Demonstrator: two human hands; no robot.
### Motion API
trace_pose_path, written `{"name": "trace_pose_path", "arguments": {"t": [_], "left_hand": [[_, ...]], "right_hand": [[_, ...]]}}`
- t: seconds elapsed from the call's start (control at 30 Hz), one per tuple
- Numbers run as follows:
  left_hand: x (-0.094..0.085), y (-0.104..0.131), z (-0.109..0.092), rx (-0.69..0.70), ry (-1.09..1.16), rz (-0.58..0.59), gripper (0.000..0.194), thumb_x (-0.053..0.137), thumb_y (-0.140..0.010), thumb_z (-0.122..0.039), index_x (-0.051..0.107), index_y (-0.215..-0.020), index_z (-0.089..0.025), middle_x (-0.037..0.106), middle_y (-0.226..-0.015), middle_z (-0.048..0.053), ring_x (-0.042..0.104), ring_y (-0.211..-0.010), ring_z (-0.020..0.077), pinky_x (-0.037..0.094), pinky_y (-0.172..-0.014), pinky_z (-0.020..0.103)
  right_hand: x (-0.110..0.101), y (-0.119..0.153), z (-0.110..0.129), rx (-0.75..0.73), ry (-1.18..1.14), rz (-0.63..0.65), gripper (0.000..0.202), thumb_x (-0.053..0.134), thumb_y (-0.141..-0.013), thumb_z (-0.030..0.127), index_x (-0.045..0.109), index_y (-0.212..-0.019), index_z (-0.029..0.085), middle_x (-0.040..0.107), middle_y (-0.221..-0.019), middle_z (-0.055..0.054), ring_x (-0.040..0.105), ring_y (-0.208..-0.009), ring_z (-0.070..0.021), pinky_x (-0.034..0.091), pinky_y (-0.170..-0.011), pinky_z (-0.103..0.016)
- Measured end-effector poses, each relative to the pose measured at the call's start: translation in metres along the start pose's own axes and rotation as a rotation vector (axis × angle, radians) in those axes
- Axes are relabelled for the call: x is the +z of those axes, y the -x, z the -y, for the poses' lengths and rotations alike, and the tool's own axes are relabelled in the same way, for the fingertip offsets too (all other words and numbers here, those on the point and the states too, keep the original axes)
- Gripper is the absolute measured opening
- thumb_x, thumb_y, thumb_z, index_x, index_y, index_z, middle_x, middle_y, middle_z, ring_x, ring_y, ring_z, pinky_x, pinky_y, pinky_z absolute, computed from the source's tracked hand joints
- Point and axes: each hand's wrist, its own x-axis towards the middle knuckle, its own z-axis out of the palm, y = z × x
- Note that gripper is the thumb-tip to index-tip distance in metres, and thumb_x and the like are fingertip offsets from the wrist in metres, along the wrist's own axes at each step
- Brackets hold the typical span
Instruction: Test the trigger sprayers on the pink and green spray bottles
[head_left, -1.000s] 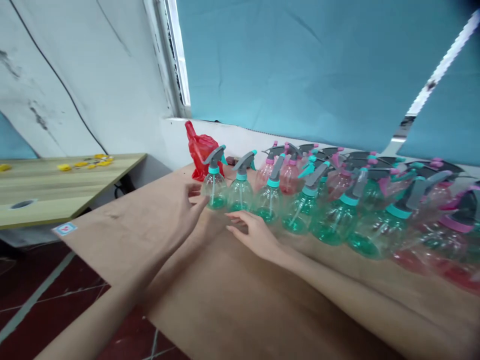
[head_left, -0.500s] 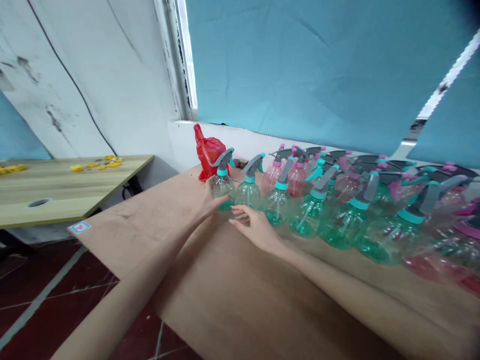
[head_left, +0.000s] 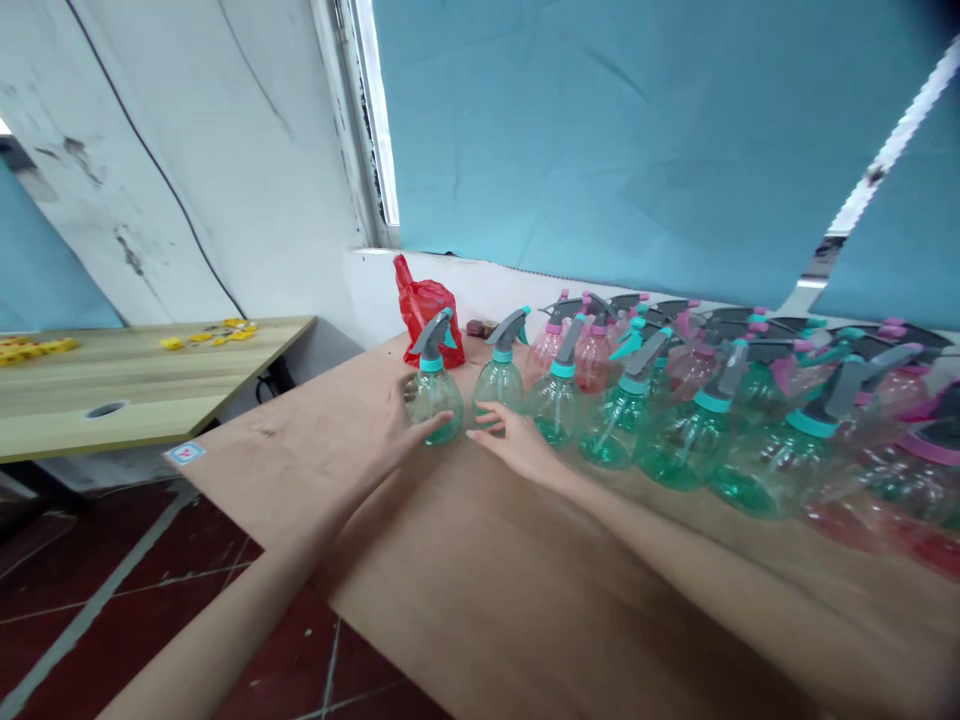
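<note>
Green-tinted clear plastic spray bottle point(head_left: 435, 398), mid-frame, could slip if its smooth walls slide within our left hand point(head_left: 400, 432), curled partway around it; our right hand point(head_left: 516, 446) hangs half-curled, empty.

Two bare forearms slant inward toward the middle of the frame. The left forearm point(head_left: 255, 590) rises from the lower left edge, its wrist roughly in line with it, and ends in the left hand point(head_left: 400, 428) just left of centre. That hand is curled in a grip, thumb stretched toward the right, fingers bent round on the far side. The right forearm point(head_left: 705, 570) comes from the lower right; the right hand point(head_left: 521, 442) lies near centre, loosely curved, thumb and fingertips apart, pointing left.
</note>
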Motion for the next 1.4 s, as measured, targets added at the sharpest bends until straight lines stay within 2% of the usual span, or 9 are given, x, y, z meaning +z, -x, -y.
{"name": "trace_pose_path", "arguments": {"t": [0.1,0.2,0.27,0.4,0.57,0.73,0.97,1.23,1.4], "left_hand": [[-0.006,0.029,-0.015,0.020,-0.039,0.030,0.032,0.059,-0.093,-0.029,0.053,-0.123,-0.017,0.055,-0.122,0.010,0.060,-0.101,0.0250,0.051,-0.083,0.044],[-0.007,0.061,-0.041,0.046,-0.086,0.086,0.071,0.076,-0.074,-0.042,0.040,-0.132,-0.021,0.050,-0.123,0.011,0.053,-0.110,0.0305,0.047,-0.089,0.048],[-0.002,0.080,-0.064,0.064,-0.112,0.149,0.067,0.073,-0.076,-0.046,0.042,-0.130,-0.023,0.050,-0.121,0.010,0.051,-0.112,0.0317,0.044,-0.091,0.050],[0.024,0.110,-0.115,0.107,-0.107,0.279,0.068,0.071,-0.075,-0.049,0.039,-0.130,-0.025,0.051,-0.116,0.008,0.050,-0.112,0.0319,0.042,-0.093,0.050],[0.069,0.139,-0.173,0.131,-0.057,0.432,0.072,0.072,-0.075,-0.044,0.035,-0.132,-0.020,0.047,-0.119,0.011,0.054,-0.109,0.0324,0.047,-0.087,0.050],[0.095,0.155,-0.217,0.175,0.101,0.765,0.077,0.071,-0.078,-0.044,0.028,-0.139,-0.023,0.044,-0.132,0.013,0.044,-0.124,0.0327,0.040,-0.099,0.051],[0.141,0.167,-0.255,0.243,0.231,0.920,0.075,0.074,-0.075,-0.036,0.032,-0.136,-0.023,0.047,-0.134,0.012,0.044,-0.126,0.0325,0.040,-0.100,0.052],[0.198,0.180,-0.281,0.179,0.468,1.044,0.081,0.078,-0.071,-0.024,0.029,-0.136,-0.024,0.051,-0.134,0.013,0.051,-0.121,0.0334,0.041,-0.099,0.055],[0.217,0.189,-0.290,0.198,0.446,0.990,0.079,0.080,-0.071,-0.029,0.032,-0.133,-0.024,0.048,-0.135,0.012,0.049,-0.122,0.0341,0.041,-0.099,0.055]], "right_hand": [[-0.008,0.017,0.004,-0.018,-0.026,0.001,0.046,0.065,-0.083,0.033,0.052,-0.125,0.017,0.063,-0.117,-0.012,0.064,-0.097,-0.0203,0.051,-0.088,-0.041],[-0.024,0.045,0.008,-0.037,-0.040,-0.014,0.065,0.069,-0.075,0.047,0.047,-0.130,0.021,0.060,-0.125,-0.013,0.059,-0.111,-0.0246,0.048,-0.093,-0.045],[-0.036,0.066,0.011,-0.039,-0.043,-0.033,0.077,0.072,-0.070,0.052,0.042,-0.135,0.023,0.055,-0.132,-0.013,0.053,-0.120,-0.0262,0.044,-0.099,-0.047],[-0.062,0.110,0.018,0.000,-0.025,-0.094,0.083,0.070,-0.069,0.057,0.037,-0.138,0.024,0.052,-0.137,-0.012,0.048,-0.126,-0.0274,0.041,-0.102,-0.049],[-0.099,0.162,0.022,0.092,0.147,-0.195,0.059,0.062,-0.075,0.060,0.052,-0.118,0.020,0.063,-0.118,-0.012,0.058,-0.109,-0.0303,0.047,-0.090,-0.051],[-0.151,0.218,0.012,0.149,0.210,-0.229,0.061,0.064,-0.076,0.054,0.049,-0.126,0.023,0.062,-0.121,-0.012,0.058,-0.111,-0.0338,0.045,-0.091,-0.054],[-0.209,0.281,-0.023,0.100,0.072,-0.178,0.064,0.068,-0.077,0.044,0.044,-0.132,0.024,0.059,-0.123,-0.010,0.053,-0.118,-0.0315,0.046,-0.094,-0.051],[-0.246,0.306,-0.039,0.098,-0.092,-0.153,0.072,0.073,-0.073,0.037,0.036,-0.134,0.026,0.056,-0.126,-0.009,0.055,-0.113,-0.0272,0.047,-0.094,-0.048],[-0.258,0.307,-0.030,0.198,-0.101,-0.338,0.050,0.071,-0.073,0.045,0.047,-0.112,0.024,0.061,-0.112,-0.008,0.058,-0.105,-0.0271,0.048,-0.088,-0.048]]}}
